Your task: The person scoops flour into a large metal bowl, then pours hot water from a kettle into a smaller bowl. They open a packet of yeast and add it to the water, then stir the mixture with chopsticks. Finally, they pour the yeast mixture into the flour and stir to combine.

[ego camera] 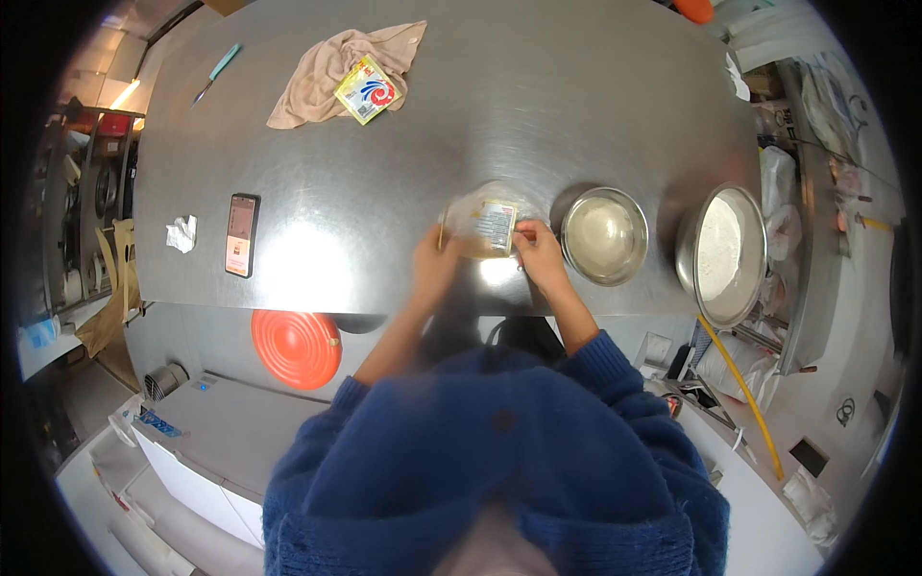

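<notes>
Both hands hold a clear plastic bag low over the steel table, near its front edge. A printed label with a yellow border shows on or through the film. My left hand grips the bag's left side, its fingertips partly hidden. On the opposite side, the fingers of my right hand pinch the edge beside the label. Just right of that hand stands a small steel bowl with pale contents. Farther right, a larger steel bowl holds white powder.
A beige cloth lies at the back of the steel table, a yellow-edged packet on it. Left are a teal-handled tool, a phone and a crumpled tissue. An orange round stool stands below the front edge.
</notes>
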A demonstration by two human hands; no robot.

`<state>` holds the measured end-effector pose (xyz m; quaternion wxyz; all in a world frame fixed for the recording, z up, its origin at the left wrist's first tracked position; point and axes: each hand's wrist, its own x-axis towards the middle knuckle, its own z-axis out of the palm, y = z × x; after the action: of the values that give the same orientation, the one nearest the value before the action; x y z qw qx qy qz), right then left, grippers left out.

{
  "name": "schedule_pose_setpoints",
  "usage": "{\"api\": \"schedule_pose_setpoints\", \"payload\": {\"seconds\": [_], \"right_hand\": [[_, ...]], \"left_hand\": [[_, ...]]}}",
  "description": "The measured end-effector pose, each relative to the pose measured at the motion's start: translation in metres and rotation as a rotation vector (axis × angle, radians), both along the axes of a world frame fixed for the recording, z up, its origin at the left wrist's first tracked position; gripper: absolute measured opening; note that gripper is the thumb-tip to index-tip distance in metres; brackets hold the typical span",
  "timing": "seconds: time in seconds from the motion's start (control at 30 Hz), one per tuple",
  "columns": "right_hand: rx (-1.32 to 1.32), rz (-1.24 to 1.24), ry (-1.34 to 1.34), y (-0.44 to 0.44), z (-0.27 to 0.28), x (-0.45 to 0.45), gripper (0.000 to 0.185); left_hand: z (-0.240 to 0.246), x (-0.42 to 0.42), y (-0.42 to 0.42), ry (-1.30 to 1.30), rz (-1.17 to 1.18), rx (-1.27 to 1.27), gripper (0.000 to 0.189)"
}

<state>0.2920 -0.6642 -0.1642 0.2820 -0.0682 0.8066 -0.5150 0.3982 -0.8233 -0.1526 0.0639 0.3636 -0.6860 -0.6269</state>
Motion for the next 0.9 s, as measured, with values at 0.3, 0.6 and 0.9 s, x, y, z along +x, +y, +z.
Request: {"api": "schedule_pose_setpoints", "payload": {"seconds": [0.3,0.6,0.9], "right_hand": [[-0.02,-0.003,-0.069,0.005,0.005,0.0,0.016],[-0.171,-0.094,-0.207,0.019,0.039,0.005,0.009],[-0.26,-0.081,-0.33,0.032,0.061,-0.001,0.009]], "left_hand": [[0.007,0.006,0.0,-0.003,0.024,0.002,0.014],[0.01,0.006,-0.003,-0.004,0.046,0.12,0.017],[0.027,-0.003,-0.002,0.033,0.022,0.265,0.018]]}}
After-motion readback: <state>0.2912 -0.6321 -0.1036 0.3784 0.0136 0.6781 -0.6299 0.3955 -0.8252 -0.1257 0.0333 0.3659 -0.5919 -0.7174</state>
